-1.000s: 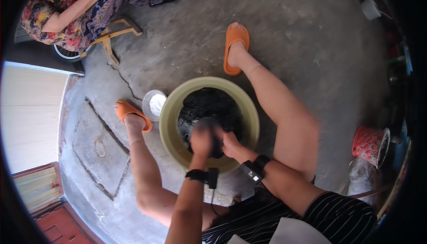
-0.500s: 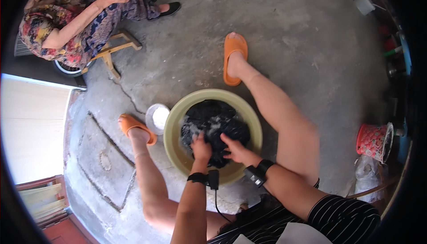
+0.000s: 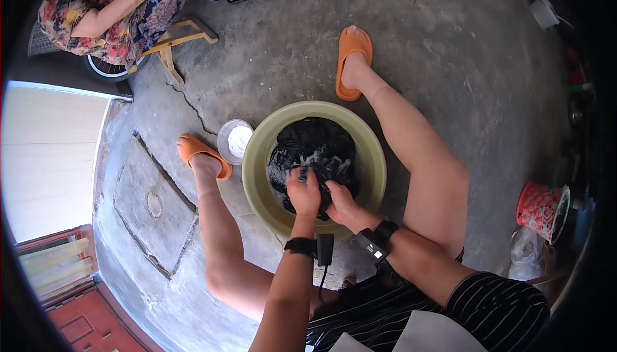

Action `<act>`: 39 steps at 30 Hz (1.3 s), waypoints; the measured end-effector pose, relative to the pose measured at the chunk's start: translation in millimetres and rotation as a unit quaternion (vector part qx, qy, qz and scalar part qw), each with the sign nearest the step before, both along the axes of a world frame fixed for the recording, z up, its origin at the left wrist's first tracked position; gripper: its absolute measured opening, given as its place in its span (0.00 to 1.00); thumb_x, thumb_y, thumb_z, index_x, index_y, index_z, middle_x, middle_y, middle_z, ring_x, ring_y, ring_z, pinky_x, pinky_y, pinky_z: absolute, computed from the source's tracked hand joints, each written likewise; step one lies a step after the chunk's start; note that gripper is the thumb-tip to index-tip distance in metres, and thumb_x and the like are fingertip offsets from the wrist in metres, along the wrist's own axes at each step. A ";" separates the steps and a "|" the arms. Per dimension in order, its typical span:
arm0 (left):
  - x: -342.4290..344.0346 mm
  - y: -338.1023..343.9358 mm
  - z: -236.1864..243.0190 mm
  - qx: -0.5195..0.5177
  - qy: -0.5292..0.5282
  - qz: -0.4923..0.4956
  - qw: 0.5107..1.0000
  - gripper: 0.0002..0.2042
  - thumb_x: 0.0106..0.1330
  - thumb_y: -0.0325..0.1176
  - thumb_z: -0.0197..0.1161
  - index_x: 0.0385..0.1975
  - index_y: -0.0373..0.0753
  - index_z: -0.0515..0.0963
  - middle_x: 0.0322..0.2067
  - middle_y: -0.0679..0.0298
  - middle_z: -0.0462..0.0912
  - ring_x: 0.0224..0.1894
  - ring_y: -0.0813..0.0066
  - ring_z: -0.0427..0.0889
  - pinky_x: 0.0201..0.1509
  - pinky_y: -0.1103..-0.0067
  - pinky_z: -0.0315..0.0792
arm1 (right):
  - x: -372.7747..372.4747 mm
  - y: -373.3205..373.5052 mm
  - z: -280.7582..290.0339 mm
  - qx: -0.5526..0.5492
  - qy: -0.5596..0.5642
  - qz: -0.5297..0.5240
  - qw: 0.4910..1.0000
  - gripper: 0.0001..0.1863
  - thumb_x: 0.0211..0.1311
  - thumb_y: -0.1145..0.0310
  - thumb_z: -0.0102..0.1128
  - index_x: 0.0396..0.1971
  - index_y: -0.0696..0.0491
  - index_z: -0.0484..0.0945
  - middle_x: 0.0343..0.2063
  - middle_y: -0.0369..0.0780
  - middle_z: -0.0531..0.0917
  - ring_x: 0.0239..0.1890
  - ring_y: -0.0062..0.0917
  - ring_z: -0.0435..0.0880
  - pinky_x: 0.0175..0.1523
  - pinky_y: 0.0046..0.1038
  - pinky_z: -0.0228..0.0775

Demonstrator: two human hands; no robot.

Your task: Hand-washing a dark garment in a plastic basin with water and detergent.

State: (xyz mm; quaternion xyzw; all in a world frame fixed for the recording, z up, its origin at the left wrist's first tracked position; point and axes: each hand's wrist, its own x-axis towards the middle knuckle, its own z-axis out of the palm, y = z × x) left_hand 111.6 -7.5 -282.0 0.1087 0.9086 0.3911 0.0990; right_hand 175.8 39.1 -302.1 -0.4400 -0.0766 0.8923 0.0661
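Observation:
Soaked black cloth [image 3: 315, 135] lies bunched in a round yellow-green basin [image 3: 251, 178], with white suds across its middle. My left hand [image 3: 304, 193] is closed on a fold of it, and dark fabric shows between the fingers. Close beside it on the right, my right hand [image 3: 344, 207] grips the same cloth, its thumb uppermost and its other fingers partly hidden in the fabric. Both wrists carry black straps with small devices. Touching or nearly touching the basin's left side is a small bowl [image 3: 223, 141] of white powder [image 3: 240, 140].
My legs straddle the basin, feet in orange slippers [image 3: 355, 63]. Another person [image 3: 103, 18] sits on a wooden stool [image 3: 167, 50] at the upper left. A red patterned bucket [image 3: 538, 211] and a clear plastic bag [image 3: 527, 252] stand at the right. Cracks run through the concrete floor [image 3: 418, 50].
My hands have drawn closer together and closed on the black cloth; earlier their fingers were spread over it. The view has tilted, so basin and floor appear higher.

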 end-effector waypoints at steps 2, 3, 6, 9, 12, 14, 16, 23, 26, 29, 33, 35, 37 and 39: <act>2.0 1.5 -8.3 0.012 0.004 0.013 1.000 0.14 0.54 0.37 0.60 0.31 0.30 0.75 0.31 0.46 0.76 0.37 0.48 0.76 0.42 0.68 0.69 | 2.4 -0.7 -17.3 0.068 -0.052 0.025 0.996 0.13 0.60 0.62 0.43 0.34 0.54 0.75 0.33 0.39 0.78 0.36 0.28 0.77 0.44 0.31 0.70; 14.4 3.7 4.5 -0.002 -0.007 -0.006 1.000 0.14 0.54 0.37 0.60 0.31 0.30 0.75 0.31 0.46 0.77 0.37 0.48 0.76 0.44 0.68 0.68 | -2.5 7.2 6.3 0.024 -0.114 0.031 0.993 0.15 0.60 0.59 0.45 0.31 0.54 0.75 0.31 0.40 0.78 0.34 0.29 0.77 0.43 0.32 0.69; 36.5 19.1 19.4 0.016 -0.059 -0.079 0.995 0.15 0.55 0.36 0.60 0.35 0.30 0.75 0.34 0.45 0.77 0.38 0.48 0.76 0.45 0.68 0.69 | 13.0 35.0 -41.6 -0.046 0.014 0.032 0.998 0.17 0.59 0.56 0.47 0.33 0.55 0.76 0.30 0.40 0.79 0.33 0.30 0.78 0.42 0.34 0.69; 1.3 -5.5 -18.2 -0.047 -0.076 -0.011 0.996 0.17 0.54 0.39 0.59 0.36 0.30 0.76 0.34 0.41 0.77 0.39 0.44 0.75 0.46 0.66 0.69 | -9.4 8.8 7.3 0.068 -0.158 0.073 0.982 0.18 0.57 0.53 0.49 0.38 0.51 0.75 0.33 0.37 0.79 0.33 0.29 0.78 0.44 0.35 0.68; -39.2 -43.0 -34.5 -0.190 -0.053 -0.047 0.979 0.19 0.55 0.45 0.59 0.44 0.43 0.74 0.52 0.45 0.66 0.52 0.42 0.65 0.50 0.57 0.65 | -3.1 9.1 -13.6 0.105 -0.113 0.166 0.974 0.21 0.54 0.53 0.54 0.39 0.55 0.76 0.35 0.38 0.80 0.38 0.28 0.77 0.45 0.33 0.66; -41.6 -37.7 -43.4 -0.234 -0.036 -0.064 0.969 0.23 0.54 0.47 0.60 0.49 0.48 0.71 0.58 0.46 0.59 0.57 0.39 0.58 0.53 0.53 0.63 | -5.3 36.6 8.5 0.155 -0.162 0.217 0.950 0.21 0.56 0.53 0.55 0.38 0.58 0.77 0.35 0.38 0.80 0.40 0.26 0.77 0.43 0.28 0.67; -18.9 -26.3 -50.7 -0.196 -0.053 -0.113 0.973 0.32 0.50 0.50 0.62 0.57 0.58 0.62 0.63 0.50 0.46 0.60 0.32 0.46 0.56 0.46 0.55 | 1.6 48.6 10.7 0.186 -0.128 0.210 0.951 0.23 0.56 0.51 0.54 0.41 0.57 0.75 0.38 0.38 0.79 0.42 0.25 0.75 0.46 0.31 0.64; -10.2 -52.8 -111.0 -0.293 -0.024 -0.270 0.917 0.30 0.48 0.54 0.57 0.50 0.44 0.71 0.58 0.42 0.56 0.59 0.35 0.52 0.59 0.47 0.49 | 27.7 38.3 33.9 0.310 -0.048 0.406 0.858 0.37 0.55 0.39 0.46 0.51 0.58 0.69 0.47 0.45 0.75 0.49 0.31 0.73 0.51 0.30 0.64; 13.6 -23.1 -36.5 -0.459 0.112 -0.304 0.827 0.21 0.61 0.41 0.54 0.48 0.32 0.71 0.42 0.59 0.75 0.46 0.73 0.70 0.50 0.72 0.68 | 31.0 39.2 33.6 0.325 -0.037 0.408 0.852 0.35 0.55 0.41 0.47 0.50 0.58 0.69 0.47 0.46 0.74 0.49 0.32 0.72 0.51 0.31 0.65; 13.8 -23.4 -51.4 -0.349 0.050 -0.301 0.886 0.20 0.59 0.40 0.56 0.46 0.31 0.71 0.40 0.59 0.76 0.43 0.72 0.71 0.47 0.72 0.68 | 32.8 52.8 36.7 0.326 -0.043 0.388 0.861 0.34 0.55 0.43 0.49 0.50 0.59 0.69 0.46 0.46 0.74 0.49 0.33 0.72 0.51 0.31 0.65; -2.1 -20.5 -53.9 -0.299 0.031 -0.299 0.905 0.19 0.56 0.38 0.58 0.43 0.31 0.72 0.37 0.59 0.77 0.40 0.71 0.72 0.43 0.72 0.69 | 21.6 53.7 37.7 0.326 -0.033 0.392 0.860 0.32 0.55 0.46 0.50 0.49 0.59 0.70 0.46 0.47 0.74 0.49 0.35 0.71 0.51 0.32 0.65; -13.3 -23.3 -54.4 -0.283 0.028 -0.287 0.914 0.18 0.55 0.37 0.59 0.41 0.30 0.72 0.36 0.59 0.77 0.38 0.71 0.72 0.42 0.72 0.69 | 16.8 52.3 34.5 0.328 -0.023 0.399 0.856 0.31 0.55 0.47 0.51 0.49 0.59 0.70 0.46 0.48 0.74 0.49 0.35 0.71 0.51 0.32 0.65; -18.6 -16.6 -54.3 -0.266 0.018 -0.291 0.919 0.18 0.54 0.36 0.60 0.39 0.30 0.73 0.34 0.59 0.77 0.36 0.70 0.73 0.40 0.72 0.69 | 21.6 53.6 32.9 0.320 -0.026 0.399 0.859 0.30 0.55 0.49 0.52 0.48 0.59 0.70 0.46 0.48 0.73 0.48 0.36 0.71 0.51 0.33 0.65; -23.2 -19.0 -56.3 -0.249 0.009 -0.288 0.925 0.17 0.52 0.36 0.61 0.38 0.29 0.73 0.33 0.59 0.78 0.34 0.70 0.73 0.38 0.72 0.69 | 24.6 50.9 29.6 0.311 -0.029 0.400 0.862 0.29 0.55 0.50 0.53 0.48 0.60 0.70 0.46 0.49 0.73 0.48 0.37 0.71 0.50 0.33 0.65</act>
